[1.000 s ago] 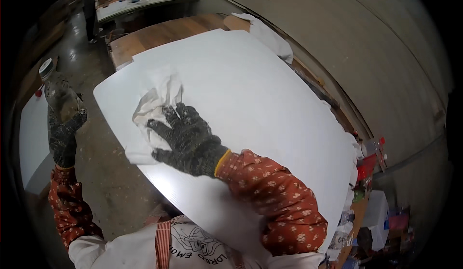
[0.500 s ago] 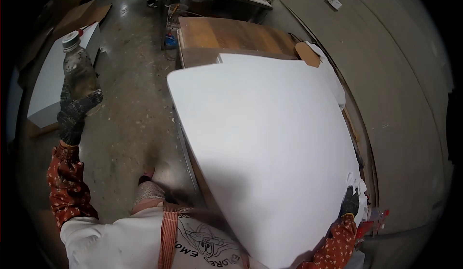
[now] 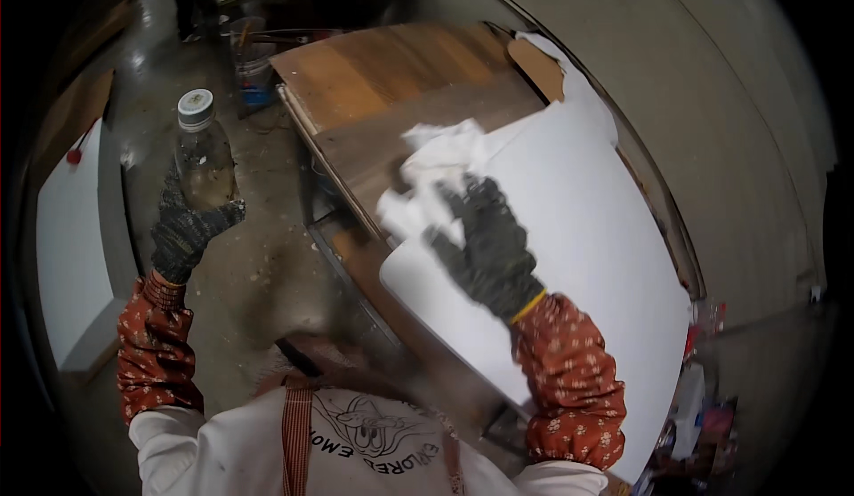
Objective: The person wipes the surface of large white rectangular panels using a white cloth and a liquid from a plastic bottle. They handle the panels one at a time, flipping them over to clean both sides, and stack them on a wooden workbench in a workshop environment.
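Counted: one bottle point(image 3: 205, 165), one white cloth point(image 3: 445, 153), two white boards point(image 3: 596, 256). Left hand point(image 3: 191, 229), left of frame, was clamped around the bottle. Right hand point(image 3: 487, 249), at centre, had fingers spread; the cloth lay bunched at its fingertips, upper centre, by the central board's edge.

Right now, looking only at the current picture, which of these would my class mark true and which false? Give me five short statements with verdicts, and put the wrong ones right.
1. The left hand holds a capped clear plastic bottle. True.
2. Both hands are bare. False: both wear dark knitted gloves.
3. The right hand has its fingers at a crumpled white cloth. True.
4. The wood-grain board shows beyond the white panel. True.
5. The bottle lies on its side on the white panel. False: it is held upright, to the left of the panel.
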Tool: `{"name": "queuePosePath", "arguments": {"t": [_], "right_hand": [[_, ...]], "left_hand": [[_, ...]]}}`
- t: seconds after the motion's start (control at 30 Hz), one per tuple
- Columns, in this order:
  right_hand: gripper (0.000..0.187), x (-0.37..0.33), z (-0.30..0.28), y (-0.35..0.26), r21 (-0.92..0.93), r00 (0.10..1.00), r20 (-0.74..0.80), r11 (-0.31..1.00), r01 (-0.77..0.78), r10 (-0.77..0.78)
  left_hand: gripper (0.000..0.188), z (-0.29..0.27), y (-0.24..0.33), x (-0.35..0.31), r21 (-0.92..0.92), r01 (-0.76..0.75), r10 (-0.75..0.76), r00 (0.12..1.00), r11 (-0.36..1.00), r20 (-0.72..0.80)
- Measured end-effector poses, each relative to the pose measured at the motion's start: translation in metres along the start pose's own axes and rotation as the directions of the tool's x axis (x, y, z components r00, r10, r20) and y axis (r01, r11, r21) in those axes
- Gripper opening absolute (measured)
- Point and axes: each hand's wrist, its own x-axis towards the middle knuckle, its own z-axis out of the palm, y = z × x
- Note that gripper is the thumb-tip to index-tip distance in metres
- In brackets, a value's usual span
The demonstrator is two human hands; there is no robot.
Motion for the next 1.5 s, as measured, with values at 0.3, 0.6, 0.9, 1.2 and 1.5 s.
{"name": "queuePosePath", "arguments": {"t": [0.3, 0.6, 0.9, 1.2, 1.5], "right_hand": [[0.032, 0.021, -0.023, -0.004, 0.108, 0.972, -0.152, 0.980, -0.164, 0.180], [0.035, -0.015, -0.016, 0.113, -0.180, 0.784, -0.452, 0.817, -0.548, 0.426], [0.061, -0.198, -0.120, 0.085, -0.468, 0.803, -0.574, 0.741, -0.482, 0.160], [0.048, -0.195, -0.109, -0.056, -0.173, 0.539, -0.237, 0.511, -0.842, 0.808], [0.050, -0.224, -0.075, -0.110, -0.160, 0.618, -0.455, 0.624, -0.765, 0.641]], "left_hand": [[0.080, 0.016, 0.073, -0.004, -0.163, -0.126, 0.151, 0.977, 0.979, 0.152], [0.099, 0.023, 0.105, -0.007, 0.000, -0.045, 0.043, 0.952, 0.999, 0.303], [0.075, 0.031, 0.116, -0.009, -0.205, -0.489, 0.530, 0.803, 0.848, 0.273], [0.060, 0.019, 0.181, -0.029, -0.175, -0.667, 0.652, 0.581, 0.724, 0.486], [0.073, 0.045, 0.143, -0.040, -0.323, -0.608, 0.683, 0.579, 0.725, 0.444]]}}
